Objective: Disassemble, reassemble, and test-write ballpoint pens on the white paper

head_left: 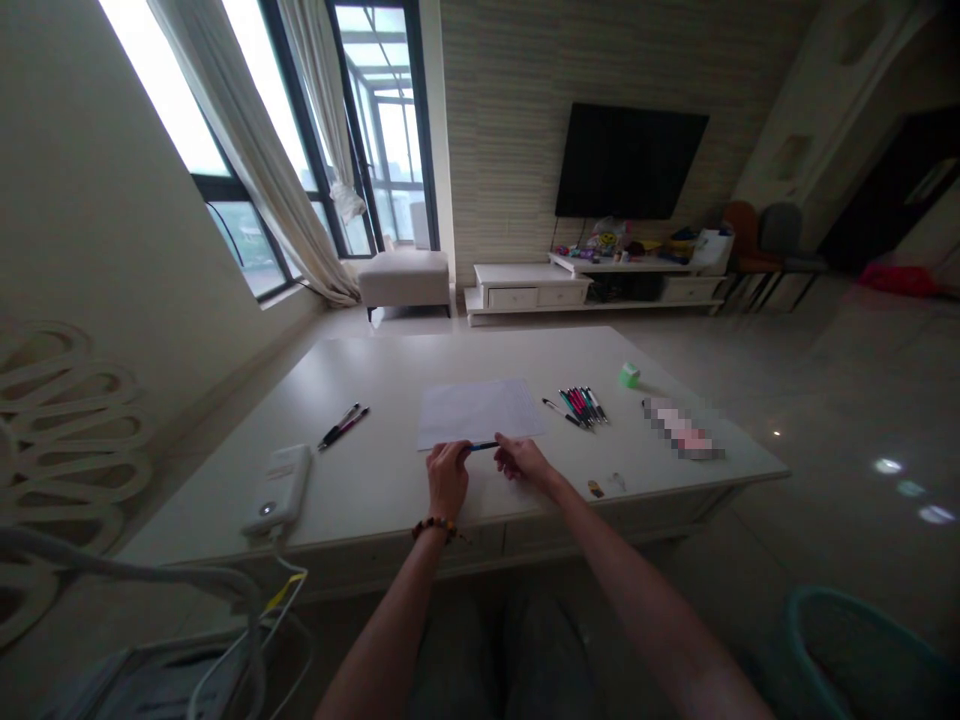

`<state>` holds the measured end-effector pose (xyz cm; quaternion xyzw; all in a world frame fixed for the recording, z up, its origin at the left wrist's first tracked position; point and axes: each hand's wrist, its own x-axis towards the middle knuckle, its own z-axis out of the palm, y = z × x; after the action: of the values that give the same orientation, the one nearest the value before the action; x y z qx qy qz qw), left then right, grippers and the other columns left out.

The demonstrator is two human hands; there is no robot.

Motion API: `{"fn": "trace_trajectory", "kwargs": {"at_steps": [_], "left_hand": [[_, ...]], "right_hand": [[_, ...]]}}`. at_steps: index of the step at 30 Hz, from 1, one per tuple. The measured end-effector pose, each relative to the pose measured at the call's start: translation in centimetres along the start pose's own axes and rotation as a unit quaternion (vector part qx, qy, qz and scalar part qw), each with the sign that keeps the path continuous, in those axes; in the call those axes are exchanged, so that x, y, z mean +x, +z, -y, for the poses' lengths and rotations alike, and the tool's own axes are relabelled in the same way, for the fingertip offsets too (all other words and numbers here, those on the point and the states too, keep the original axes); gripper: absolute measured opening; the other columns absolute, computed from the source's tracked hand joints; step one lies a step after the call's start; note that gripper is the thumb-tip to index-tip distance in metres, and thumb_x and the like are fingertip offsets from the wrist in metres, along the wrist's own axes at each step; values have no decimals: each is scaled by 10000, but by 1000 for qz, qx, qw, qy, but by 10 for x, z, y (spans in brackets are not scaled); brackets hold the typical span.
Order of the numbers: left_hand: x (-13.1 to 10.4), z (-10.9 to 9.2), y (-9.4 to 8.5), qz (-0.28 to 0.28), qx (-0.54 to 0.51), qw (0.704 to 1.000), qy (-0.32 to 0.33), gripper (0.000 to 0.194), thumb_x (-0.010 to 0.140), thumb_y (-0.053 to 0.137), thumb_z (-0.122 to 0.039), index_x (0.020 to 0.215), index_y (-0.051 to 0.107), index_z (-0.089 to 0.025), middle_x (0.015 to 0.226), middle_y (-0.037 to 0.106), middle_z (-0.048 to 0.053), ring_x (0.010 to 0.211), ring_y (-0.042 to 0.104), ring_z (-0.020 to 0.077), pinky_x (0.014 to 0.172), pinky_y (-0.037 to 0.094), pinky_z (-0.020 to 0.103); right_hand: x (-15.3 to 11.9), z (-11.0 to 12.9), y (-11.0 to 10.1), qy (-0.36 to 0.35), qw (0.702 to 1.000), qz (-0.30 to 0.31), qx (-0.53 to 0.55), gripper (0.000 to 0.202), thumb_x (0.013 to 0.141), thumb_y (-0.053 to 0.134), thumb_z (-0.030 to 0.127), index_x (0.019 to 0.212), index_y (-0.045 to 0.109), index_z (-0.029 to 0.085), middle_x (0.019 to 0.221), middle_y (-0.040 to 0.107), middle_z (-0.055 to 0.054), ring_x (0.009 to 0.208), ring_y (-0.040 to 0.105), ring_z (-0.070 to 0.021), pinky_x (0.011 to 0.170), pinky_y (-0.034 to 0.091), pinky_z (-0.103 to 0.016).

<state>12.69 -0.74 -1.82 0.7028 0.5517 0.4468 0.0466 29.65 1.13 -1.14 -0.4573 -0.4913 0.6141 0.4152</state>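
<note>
A blue and dark pen (482,446) lies level between my two hands, just over the near edge of a white sheet of paper (480,408). My left hand (448,470) pinches its left end; a beaded bracelet is on that wrist. At the other end, the fingers of my right hand (521,460) close on the pen's dark tip. Right of the paper lies a bunch of several pens (583,405), with a white and black pen (568,413) apart beside it. Two more pens (343,427) rest together on the left of the table.
A white power bank (279,490) with a cable sits at the table's (390,490) left front. To the right are a green tub (629,375), a blurred pink item (682,430) and small bits (596,488). A teal basket rim (847,600) shows low right.
</note>
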Motion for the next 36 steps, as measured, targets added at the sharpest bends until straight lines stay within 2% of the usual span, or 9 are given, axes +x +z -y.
{"fn": "trace_trajectory", "kwargs": {"at_steps": [4,7,10,14,16,24,30,33,36], "left_hand": [[-1,1,2,-17,4,1000,14,156,839,485,-219,900,628,-211,868,670,38,872,541,182,778,388,322],[-1,-1,1,1,19,999,34,144,839,495,-223,905,623,-221,879,672,31,880,538,182,777,379,322],[-2,-4,0,12,34,999,39,142,842,497,-231,914,619,-229,896,671,29,895,534,184,780,367,325],[-2,-5,-1,13,43,998,32,129,840,502,-231,902,616,-230,893,672,26,893,532,187,786,358,330],[-2,-5,-1,15,41,999,26,134,843,497,-230,907,614,-228,896,670,29,897,532,187,788,358,328],[-2,-6,-2,11,41,999,20,138,845,492,-232,917,610,-224,903,669,28,893,532,186,787,357,324],[-1,-3,1,-1,44,999,16,136,841,500,-228,915,613,-228,899,672,27,888,544,184,783,356,322],[-2,-2,2,-1,52,998,19,136,837,505,-233,919,614,-232,901,671,26,891,547,184,784,355,323],[-2,-2,2,1,59,998,20,145,843,492,-229,934,606,-232,913,668,27,896,552,183,782,356,323]], "right_hand": [[0,4,-1,5,999,29,-23,409,710,593,534,739,595,126,624,623,-31,430,517,-65,362,280,-153],[2,6,-5,9,998,39,-57,431,721,574,552,701,589,122,593,611,-30,401,494,-60,354,282,-156],[4,7,-8,-12,996,46,-73,387,690,630,514,779,598,139,639,637,-21,414,497,-58,367,312,-155],[7,7,-10,-11,993,67,-98,430,711,588,548,719,605,118,526,600,-10,332,403,-43,332,271,-166],[8,8,-10,-31,993,61,-94,401,674,647,513,756,608,123,575,623,-13,363,436,-47,348,300,-162],[6,8,-11,-29,994,42,-92,397,698,621,518,783,613,130,642,654,-31,395,486,-58,367,342,-165],[5,12,-11,-35,994,41,-99,379,687,638,500,808,609,142,685,662,-38,430,540,-72,355,343,-156],[6,12,-9,-31,993,31,-111,382,706,610,513,737,595,133,610,640,-34,383,513,-69,331,324,-159],[7,12,-8,-49,995,14,-90,354,674,660,469,804,586,147,680,659,-38,424,551,-81,342,343,-158]]}}
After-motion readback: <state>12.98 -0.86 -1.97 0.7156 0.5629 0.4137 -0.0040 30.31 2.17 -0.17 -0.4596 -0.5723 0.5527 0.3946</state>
